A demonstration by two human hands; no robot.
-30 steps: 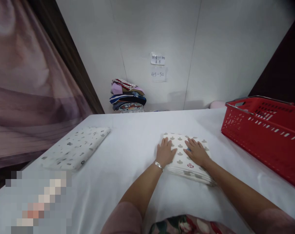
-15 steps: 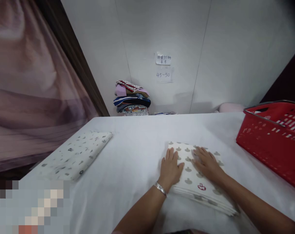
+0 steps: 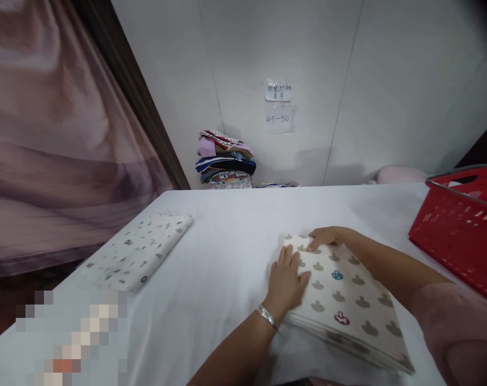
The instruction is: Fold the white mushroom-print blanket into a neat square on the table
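Note:
A folded white cloth (image 3: 350,292) with grey mushroom-like prints lies in several layers on the white-covered table (image 3: 211,279). One print on it is blue and another is outlined in red. My left hand (image 3: 287,284), with a silver bracelet at the wrist, rests flat on the cloth's left side, fingers spread. At the far edge, my right hand (image 3: 327,237) grips the cloth, its thumb on top and its other fingers partly hidden over the edge.
A second folded cloth (image 3: 147,249) with small dark prints lies on the table's left. To the right stands a red basket (image 3: 456,230) with a metal handle. Stacked fabrics (image 3: 227,161) rise beyond the back edge, and a pink curtain (image 3: 66,161) hangs at left.
My right hand has moved from flat on top of the cloth to its far edge, uncovering the blue print. My left hand stays on the left side. The view has shifted slightly.

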